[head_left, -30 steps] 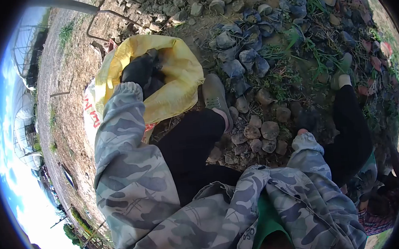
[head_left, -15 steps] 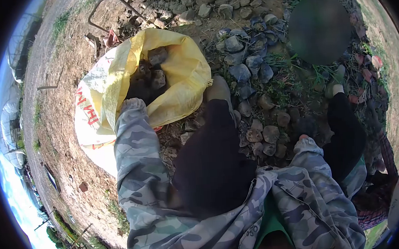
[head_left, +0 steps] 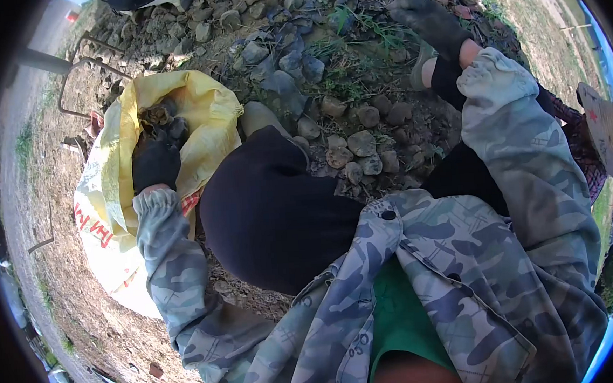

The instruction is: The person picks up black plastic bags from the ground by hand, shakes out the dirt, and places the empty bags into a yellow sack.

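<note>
Sunlit and shaded ground (head_left: 137, 342) is spread around the work, with soil and stony rubble seen across it. The lower part of the view is taken up by a camouflage jacket (head_left: 465, 266), worn open over a green shirt (head_left: 405, 315). To the left a yellow-lined bag (head_left: 207, 113) is stood with its mouth open, red lettering being printed on its pale outer wall. Beside it a black-clad knee (head_left: 273, 214) is raised, so that the way between the bag and the rounded lumps (head_left: 362, 144) on the soil is partly blocked. Farther up, dark bluish lumps (head_left: 286, 87) are strewn next to green weeds (head_left: 339, 91). At the right edge another person is partly seen under a pale hat (head_left: 601, 128).

The gloved left hand (head_left: 156, 158) is held inside the bag's mouth, against dark pieces (head_left: 163, 119); its fingertips are obscured, and whether anything is gripped cannot be told. The gloved right hand (head_left: 429, 24) is stretched out well apart from the bag, above littered ground near a shoe (head_left: 421, 72); whether its fingers are closed cannot be told. Near the bag's upper left, a bent metal rod (head_left: 62, 97) is seen.
</note>
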A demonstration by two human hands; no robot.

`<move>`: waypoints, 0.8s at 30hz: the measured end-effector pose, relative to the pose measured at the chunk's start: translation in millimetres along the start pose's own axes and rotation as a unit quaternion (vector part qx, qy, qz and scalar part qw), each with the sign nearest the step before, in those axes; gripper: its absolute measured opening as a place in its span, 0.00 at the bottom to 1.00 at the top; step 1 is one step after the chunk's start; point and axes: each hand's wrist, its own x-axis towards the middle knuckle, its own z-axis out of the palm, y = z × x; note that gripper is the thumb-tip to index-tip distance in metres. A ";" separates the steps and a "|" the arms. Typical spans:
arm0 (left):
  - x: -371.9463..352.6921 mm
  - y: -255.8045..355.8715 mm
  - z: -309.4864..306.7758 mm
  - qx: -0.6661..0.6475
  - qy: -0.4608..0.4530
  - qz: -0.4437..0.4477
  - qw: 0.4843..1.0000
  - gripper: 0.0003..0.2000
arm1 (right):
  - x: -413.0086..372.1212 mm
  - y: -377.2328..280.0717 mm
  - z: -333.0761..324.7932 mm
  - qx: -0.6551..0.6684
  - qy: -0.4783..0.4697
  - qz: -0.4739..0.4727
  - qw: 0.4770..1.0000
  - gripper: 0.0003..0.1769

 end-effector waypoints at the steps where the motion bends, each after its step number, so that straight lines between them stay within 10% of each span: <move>1: -4.1 -2.2 5.2 0.036 0.054 0.028 0.998 0.15 | 18.2 8.7 -12.3 -0.081 0.012 -0.103 0.991 0.10; 9: -22.6 13.3 -17.7 0.010 0.067 0.034 0.997 0.10 | 91.3 -5.4 -10.9 0.043 -0.270 0.187 0.944 0.12; 15: -1.5 49.9 -58.5 0.011 0.072 0.088 0.993 0.10 | 118.5 8.7 39.2 -0.073 -0.478 0.053 0.874 0.18; 24: 110.1 124.9 -25.5 -0.123 -0.115 0.282 0.945 0.16 | 107.2 55.7 189.3 0.033 -0.468 -0.017 0.883 0.35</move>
